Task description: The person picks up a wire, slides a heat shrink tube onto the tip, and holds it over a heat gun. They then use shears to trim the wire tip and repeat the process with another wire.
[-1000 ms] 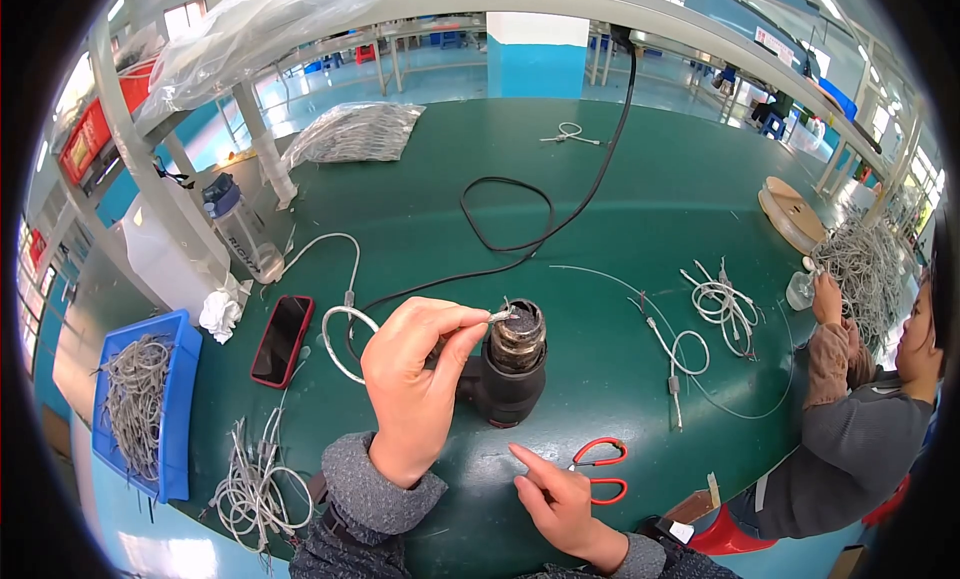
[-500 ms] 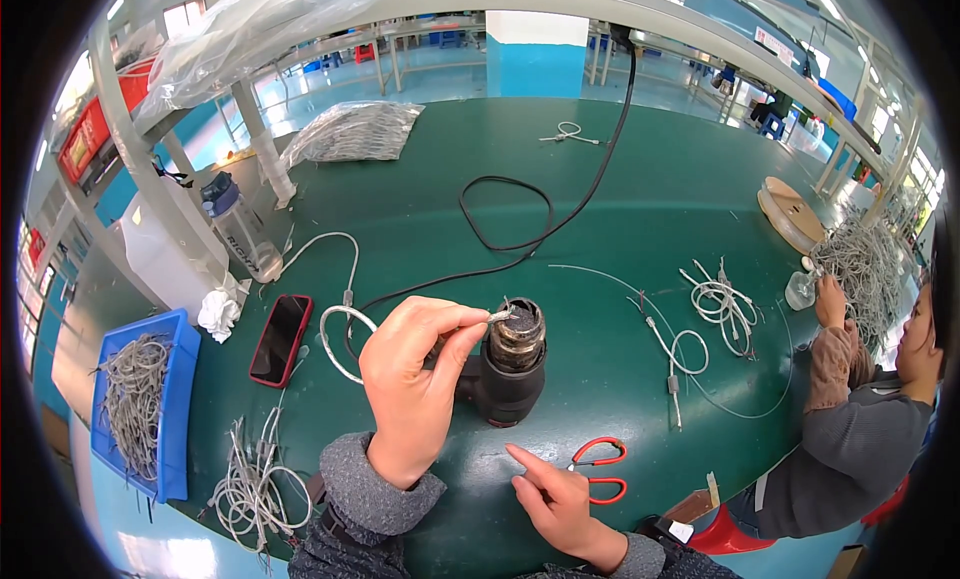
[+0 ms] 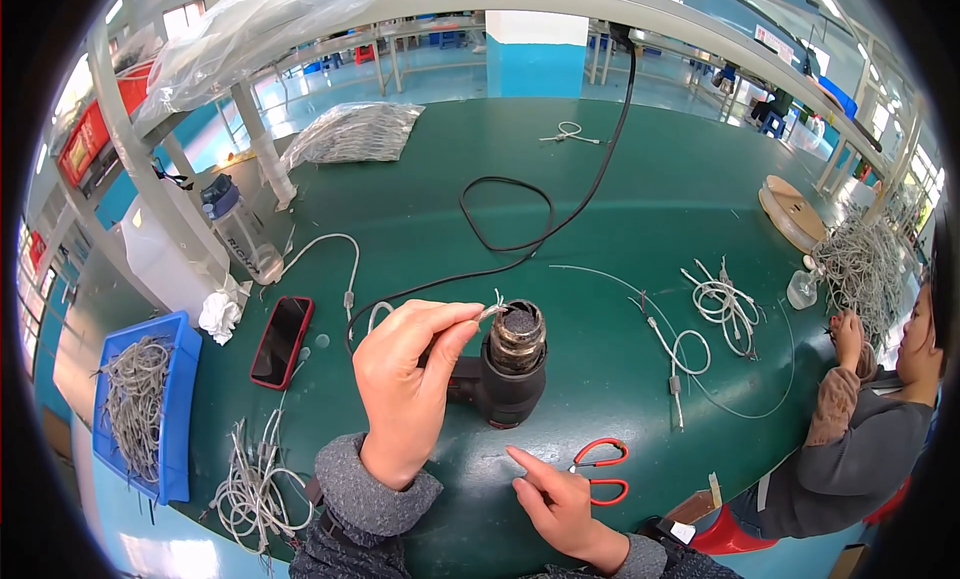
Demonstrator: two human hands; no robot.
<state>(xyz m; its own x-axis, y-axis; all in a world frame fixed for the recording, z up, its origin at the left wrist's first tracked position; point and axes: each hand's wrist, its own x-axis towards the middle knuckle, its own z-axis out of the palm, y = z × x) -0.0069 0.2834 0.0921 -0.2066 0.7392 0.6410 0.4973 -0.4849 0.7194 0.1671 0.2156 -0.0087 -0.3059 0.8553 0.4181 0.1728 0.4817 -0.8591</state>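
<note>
Here, the left hand (image 3: 405,379) pinches a cable (image 3: 494,309).

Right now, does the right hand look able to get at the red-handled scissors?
Probably yes: the right hand looks empty, close beside the red-handled scissors, whose handles lie uncovered.

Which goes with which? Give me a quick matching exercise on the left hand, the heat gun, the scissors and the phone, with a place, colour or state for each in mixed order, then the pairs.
Things
1. Left hand
2. Heat gun
3. Scissors
4. Phone

Place, colour or state
A. Red-handled, beside the right hand
B. Standing upright, its metal nozzle pointing up
C. Red-edged with a dark face, lying to the right of the blue tray
D. Pinching a cable end

Right pairs: 1-D, 2-B, 3-A, 4-C
</note>
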